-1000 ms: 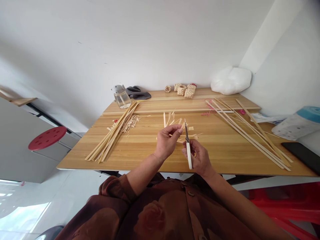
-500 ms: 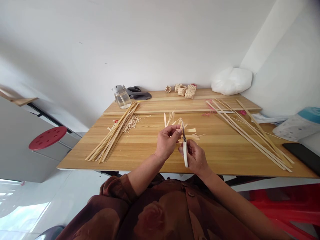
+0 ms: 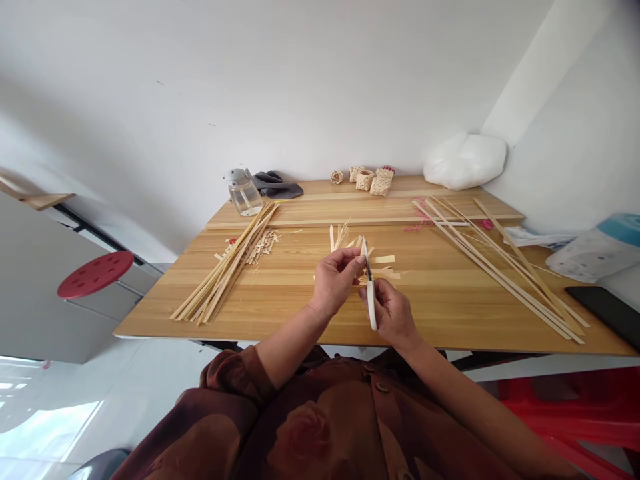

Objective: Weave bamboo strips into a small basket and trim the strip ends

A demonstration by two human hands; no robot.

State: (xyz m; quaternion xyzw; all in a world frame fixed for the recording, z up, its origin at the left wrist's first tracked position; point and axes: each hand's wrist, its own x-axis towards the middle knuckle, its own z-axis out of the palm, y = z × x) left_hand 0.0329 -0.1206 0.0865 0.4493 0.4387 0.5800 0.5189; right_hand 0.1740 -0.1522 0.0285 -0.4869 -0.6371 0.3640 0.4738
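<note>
My right hand (image 3: 395,313) is closed around the white handles of a pair of scissors (image 3: 371,303), whose blades point away from me. Close beside the blades, my left hand (image 3: 333,280) pinches a small pale strip (image 3: 362,248) between thumb and fingers. Much of that strip is hidden by the fingers, and I cannot tell whether the blades touch it. Behind both hands lie several loose short strips (image 3: 385,259) and a fanned bunch of pale strips (image 3: 342,235), partly covered by the left hand.
Long strips lie in a bundle (image 3: 227,267) at left, near small cut scraps (image 3: 263,248), and more long strips (image 3: 495,267) at right. Behind stand a water bottle (image 3: 244,193), small woven baskets (image 3: 365,179) and a white bag (image 3: 465,161). A black phone (image 3: 603,310) rests at the right edge.
Both hands stay almost in place, with the scissors still beside the left fingers. The scissors have shifted very slightly; the things on the table look unchanged.
</note>
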